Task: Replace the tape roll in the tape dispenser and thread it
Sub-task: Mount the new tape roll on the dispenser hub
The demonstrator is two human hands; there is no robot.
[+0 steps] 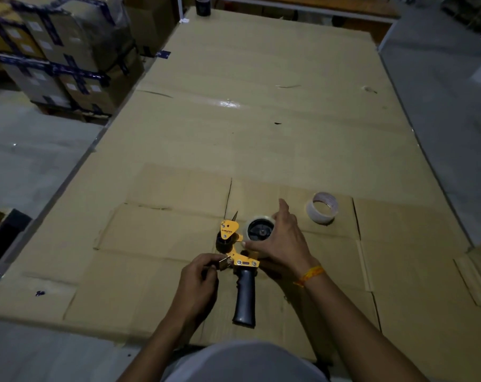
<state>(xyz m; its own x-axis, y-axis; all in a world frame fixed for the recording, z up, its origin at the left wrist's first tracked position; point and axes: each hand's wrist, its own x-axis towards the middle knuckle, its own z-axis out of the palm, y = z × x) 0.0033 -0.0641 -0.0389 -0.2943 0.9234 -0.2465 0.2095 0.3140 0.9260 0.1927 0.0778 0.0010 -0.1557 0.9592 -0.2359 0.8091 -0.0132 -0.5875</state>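
Note:
A yellow tape dispenser (235, 244) with a black handle lies flat on the cardboard in front of me. A clear tape roll (257, 228) sits on its black hub. My right hand (284, 238) lies over the roll's right side, thumb on its near edge, fingers spread. My left hand (199, 274) pinches the tape end at the dispenser's left side, by the small metal flap below the black roller. An almost bare tape core (322, 207) lies on the cardboard to the right, apart from both hands.
Flattened cardboard sheets (261, 128) cover the long table. Stacked taped cartons (60, 53) stand at the far left on the floor. A dark cylinder (203, 6) stands at the table's far end. The table's left edge (68, 177) runs diagonally.

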